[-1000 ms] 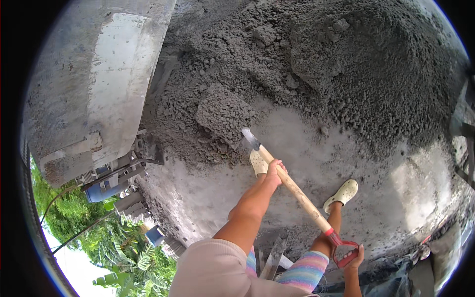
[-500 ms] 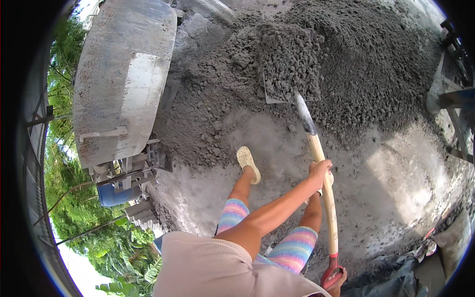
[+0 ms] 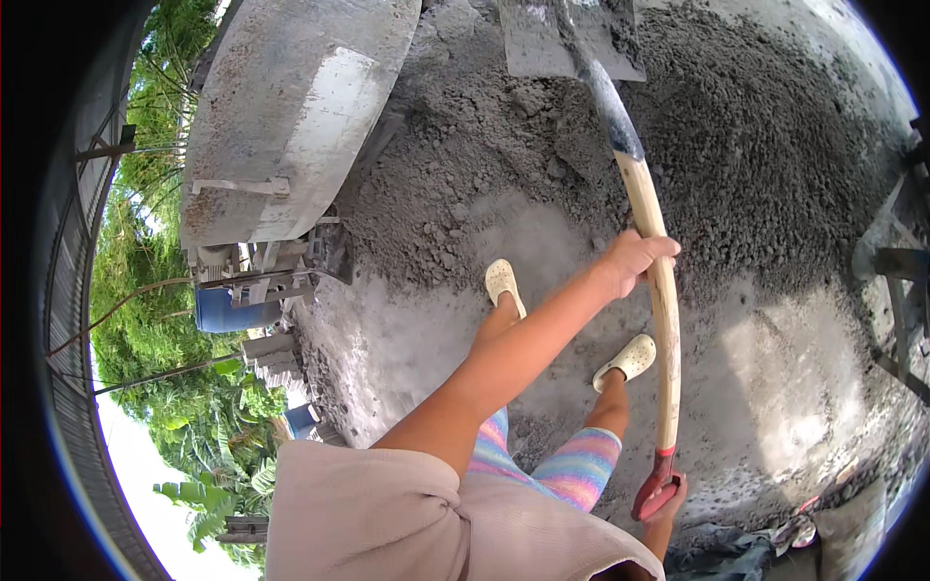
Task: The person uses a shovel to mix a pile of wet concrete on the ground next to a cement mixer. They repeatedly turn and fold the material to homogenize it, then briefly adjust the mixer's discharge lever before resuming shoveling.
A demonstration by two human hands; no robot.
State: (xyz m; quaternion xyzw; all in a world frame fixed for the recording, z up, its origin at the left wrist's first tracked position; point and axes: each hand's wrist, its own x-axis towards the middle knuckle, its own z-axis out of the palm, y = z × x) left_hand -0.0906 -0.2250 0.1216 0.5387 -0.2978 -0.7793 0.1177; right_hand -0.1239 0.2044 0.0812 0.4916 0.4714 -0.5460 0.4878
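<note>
I hold a long-handled shovel point(image 3: 663, 320) with both hands. My left hand point(image 3: 639, 259) is closed round the middle of its pale wooden shaft. At the lower end, my right hand point(image 3: 668, 499) grips the red D-shaped handle. The shovel's flat grey blade point(image 3: 542, 48) is at the top edge of the view, partly cut off, over a heap of dark grey crumbly mix point(image 3: 746, 136). Most of the visible blade surface is bare, with some mix at its right side.
A large grey metal drum point(image 3: 291, 126) stands at the left of the heap, with a blue barrel point(image 3: 228, 310) below it. A metal frame point(image 3: 896, 271) is at the right edge. Dark sheeting point(image 3: 722, 552) lies at lower right. My feet in pale clogs point(image 3: 628, 360) stand on dusty ground.
The blade has moved up and away from me, and the load of mix it carried no longer shows on it. My left hand has risen with the shaft; both hands keep their grip.
</note>
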